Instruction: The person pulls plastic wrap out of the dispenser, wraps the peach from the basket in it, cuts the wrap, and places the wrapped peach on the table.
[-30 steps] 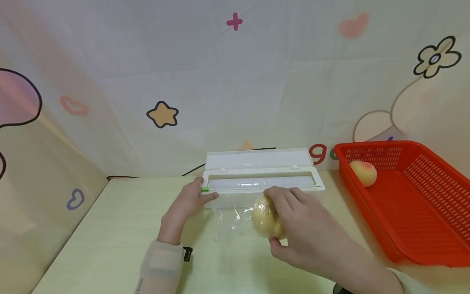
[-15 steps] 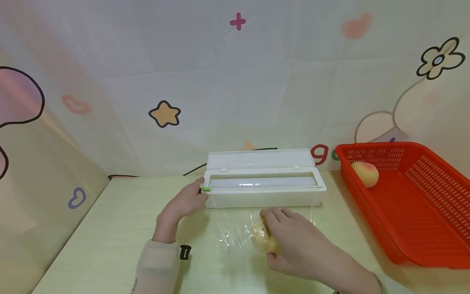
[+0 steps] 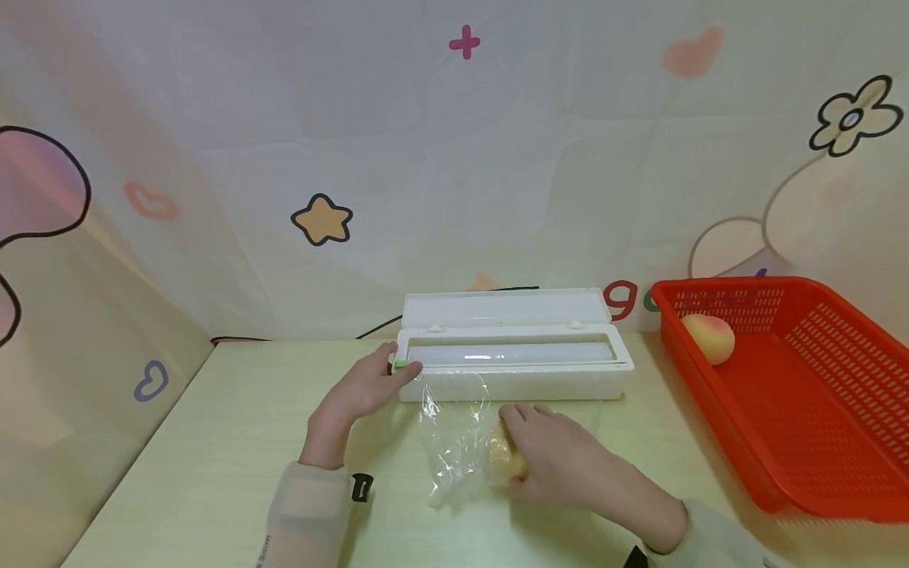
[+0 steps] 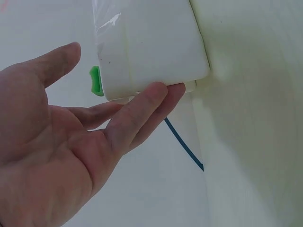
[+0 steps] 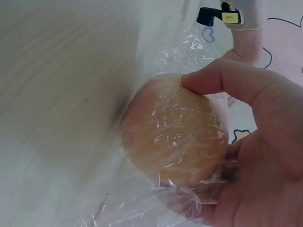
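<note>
Round yellow-orange fruit (image 3: 506, 461) half-wrapped in clear cling film (image 3: 454, 438) sits under the right hand (image 3: 561, 461), whose fingers curl round it; the left hand (image 3: 362, 388), fingers straight, steadies the white plastic film dispenser box's (image 3: 511, 371) left end by its green slider (image 3: 400, 364). Wrapping step; next probably severing the film cleanly. Open tabletop (image 3: 213, 457) left of left hand, red plastic basket (image 3: 795, 394) right of right hand.

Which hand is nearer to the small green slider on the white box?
Left. The left hand touches the box end beside the green slider. The right hand is lower on the table, gripping the wrapped fruit.
</note>
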`<state>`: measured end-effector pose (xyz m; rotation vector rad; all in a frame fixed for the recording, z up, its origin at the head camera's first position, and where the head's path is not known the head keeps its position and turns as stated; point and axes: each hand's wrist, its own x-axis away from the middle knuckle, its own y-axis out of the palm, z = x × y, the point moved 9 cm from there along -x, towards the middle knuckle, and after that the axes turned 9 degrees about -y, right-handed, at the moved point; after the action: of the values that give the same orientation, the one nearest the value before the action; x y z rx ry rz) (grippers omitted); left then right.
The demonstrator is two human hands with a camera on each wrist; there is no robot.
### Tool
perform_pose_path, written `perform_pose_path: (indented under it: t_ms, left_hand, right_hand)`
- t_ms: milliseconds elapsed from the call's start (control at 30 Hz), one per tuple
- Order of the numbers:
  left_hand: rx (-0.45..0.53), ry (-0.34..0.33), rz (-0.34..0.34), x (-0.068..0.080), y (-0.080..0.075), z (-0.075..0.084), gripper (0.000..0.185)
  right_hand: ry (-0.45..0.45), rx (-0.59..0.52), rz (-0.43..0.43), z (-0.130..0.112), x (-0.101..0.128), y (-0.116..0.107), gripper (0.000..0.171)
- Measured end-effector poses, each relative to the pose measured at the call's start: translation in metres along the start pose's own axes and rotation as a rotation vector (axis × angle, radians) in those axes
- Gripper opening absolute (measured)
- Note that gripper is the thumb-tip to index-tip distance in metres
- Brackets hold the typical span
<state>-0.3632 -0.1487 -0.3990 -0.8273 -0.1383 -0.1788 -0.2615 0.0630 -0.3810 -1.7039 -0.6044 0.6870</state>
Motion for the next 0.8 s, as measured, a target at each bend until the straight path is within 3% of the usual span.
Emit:
perform_pose_path:
  t_ms: [400,633,800]
  left_hand:
    - [0.035,0.033,0.008,-0.003,0.001,0.002,0.069]
    - [0.028,0.029,0.005,-0.003,0.002,0.000,0.071]
    - [0.025,0.026,0.016,-0.004,0.000,-0.001,0.067]
  right_hand:
    - [-0.015,-0.018,-0.059,0.009,0.003,0.003,0.059]
    - [0.047,-0.053,-0.152,0.013,0.005,0.002,0.086]
    - [-0.028,-0.019,-0.130,0.007,-0.004,-0.013,0.085]
